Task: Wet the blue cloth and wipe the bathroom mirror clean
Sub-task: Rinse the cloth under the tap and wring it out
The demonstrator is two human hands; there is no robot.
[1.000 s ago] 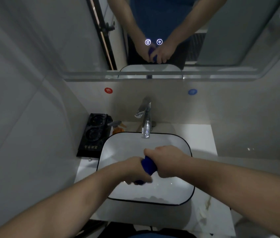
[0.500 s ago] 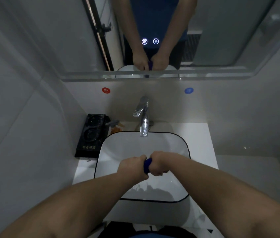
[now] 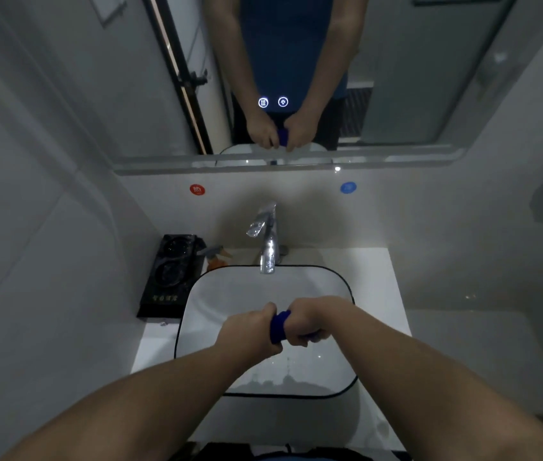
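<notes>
- Both hands are gripping the cloth (image 3: 278, 327), which is rolled into a tight blue wad; only a short band of it is showing between the fists.
- The left hand (image 3: 247, 332) is closing fully round one end, and the right hand (image 3: 310, 322) is closing round the other, knuckles nearly touching. It looks like a wringing twist.
- The cloth is hanging above the middle of the sink (image 3: 323, 281), not resting on it.
- Droplets are glinting on the basin floor just below the hands.
- The tap (image 3: 268, 247) is standing behind the basin; no water appears to be running.
- The mirror (image 3: 413, 94) is sitting above, reflecting the same grip, and is not yet being wiped.
- Risk, as a judgement: wringing too lightly may be leaving the cloth sodden, so it could drip and streak the glass.
</notes>
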